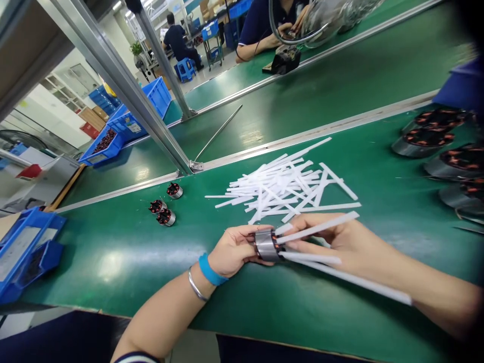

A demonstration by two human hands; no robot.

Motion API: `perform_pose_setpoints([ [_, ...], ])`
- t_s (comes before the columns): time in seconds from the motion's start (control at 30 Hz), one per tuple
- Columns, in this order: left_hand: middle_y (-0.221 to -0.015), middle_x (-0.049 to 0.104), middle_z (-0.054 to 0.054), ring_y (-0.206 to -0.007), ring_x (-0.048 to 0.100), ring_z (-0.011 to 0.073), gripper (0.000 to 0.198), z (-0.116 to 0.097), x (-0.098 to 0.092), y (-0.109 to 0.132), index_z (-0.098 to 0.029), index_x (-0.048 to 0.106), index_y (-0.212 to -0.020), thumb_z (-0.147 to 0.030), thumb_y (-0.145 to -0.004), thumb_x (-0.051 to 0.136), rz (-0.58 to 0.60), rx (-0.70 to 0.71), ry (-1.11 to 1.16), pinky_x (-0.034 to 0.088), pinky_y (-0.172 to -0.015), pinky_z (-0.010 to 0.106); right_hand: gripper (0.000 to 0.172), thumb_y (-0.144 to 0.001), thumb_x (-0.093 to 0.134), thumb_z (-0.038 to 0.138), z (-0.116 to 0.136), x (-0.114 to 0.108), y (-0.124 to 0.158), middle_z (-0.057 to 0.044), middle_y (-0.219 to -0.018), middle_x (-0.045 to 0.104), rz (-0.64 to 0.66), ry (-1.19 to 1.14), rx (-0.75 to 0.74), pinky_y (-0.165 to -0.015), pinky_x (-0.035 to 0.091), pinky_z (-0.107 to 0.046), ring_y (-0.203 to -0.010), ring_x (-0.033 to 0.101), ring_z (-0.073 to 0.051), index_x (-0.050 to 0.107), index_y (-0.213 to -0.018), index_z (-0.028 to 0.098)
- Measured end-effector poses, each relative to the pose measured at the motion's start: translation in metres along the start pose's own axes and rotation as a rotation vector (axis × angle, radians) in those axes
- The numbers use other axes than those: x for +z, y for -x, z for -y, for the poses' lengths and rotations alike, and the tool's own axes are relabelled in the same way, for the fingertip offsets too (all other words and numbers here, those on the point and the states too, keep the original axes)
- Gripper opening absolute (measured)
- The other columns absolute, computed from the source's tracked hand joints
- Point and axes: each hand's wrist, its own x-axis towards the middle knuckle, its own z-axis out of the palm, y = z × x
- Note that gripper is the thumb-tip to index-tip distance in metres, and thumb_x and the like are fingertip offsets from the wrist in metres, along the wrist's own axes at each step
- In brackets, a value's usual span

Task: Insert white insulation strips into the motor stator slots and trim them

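My left hand (234, 248) is closed around a small metal motor stator (266, 245) with copper windings, held just above the green mat (124, 257). My right hand (335, 241) pinches long white strips (321, 227) whose ends reach into the stator. One strip points up to the right. Two more white strips run to the lower right under my right forearm. A loose pile of white strips (287, 186) lies on the mat just beyond both hands.
Three small stators (165, 204) sit on the mat at left. Larger stators (434, 133) are stacked at the right edge. Blue bins (26, 247) stand at the left, and more blue bins (124, 123) behind a metal post (151, 118). Another person (264, 30) works across the bench.
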Motion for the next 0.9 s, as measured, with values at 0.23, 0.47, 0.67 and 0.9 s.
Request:
perform_pose_setpoints([
  [0.23,-0.099,0.073,0.012,-0.088,0.069,0.02,0.057,0.018,0.001,-0.005,-0.011,0.069,-0.112,-0.009,-0.055,0.074,-0.038,0.104,-0.092,0.056,-0.077,0.029,0.044,-0.063,0.074,0.06,-0.014,0.017,0.001,-0.005,-0.064,0.063,-0.123,0.04,0.065,-0.061,0.045,-0.029,-0.061,0.055,-0.017,0.066,-0.064,0.017],
  [0.47,-0.091,0.073,0.011,-0.08,0.069,0.017,0.039,0.03,0.001,-0.003,-0.01,0.069,-0.108,-0.01,-0.071,0.057,-0.106,0.293,-0.369,0.056,-0.074,0.027,0.047,-0.057,0.076,0.065,-0.03,0.021,-0.003,-0.004,-0.061,0.061,-0.117,0.099,0.107,-0.054,0.042,-0.027,-0.056,0.053,-0.016,0.066,-0.065,0.02],
  [0.67,-0.066,0.064,0.002,-0.055,0.056,0.0093,0.025,0.028,-0.001,0.0,-0.011,0.069,-0.092,-0.01,-0.068,0.06,-0.124,0.403,-0.517,0.046,-0.052,0.018,0.052,-0.055,0.071,0.072,-0.018,0.023,-0.006,-0.011,-0.071,0.064,-0.03,0.145,0.082,-0.052,0.044,-0.029,-0.062,0.058,-0.021,0.066,-0.054,0.02],
  [0.9,-0.068,0.064,0.002,-0.057,0.057,0.0083,0.028,0.029,0.003,0.003,-0.011,0.069,-0.091,-0.006,-0.066,0.06,-0.063,0.317,-0.345,0.047,-0.055,0.018,0.053,-0.062,0.072,0.064,-0.016,0.017,-0.002,-0.008,-0.066,0.06,0.04,0.091,0.085,-0.047,0.041,-0.026,-0.055,0.055,-0.017,0.052,-0.043,0.019],
])
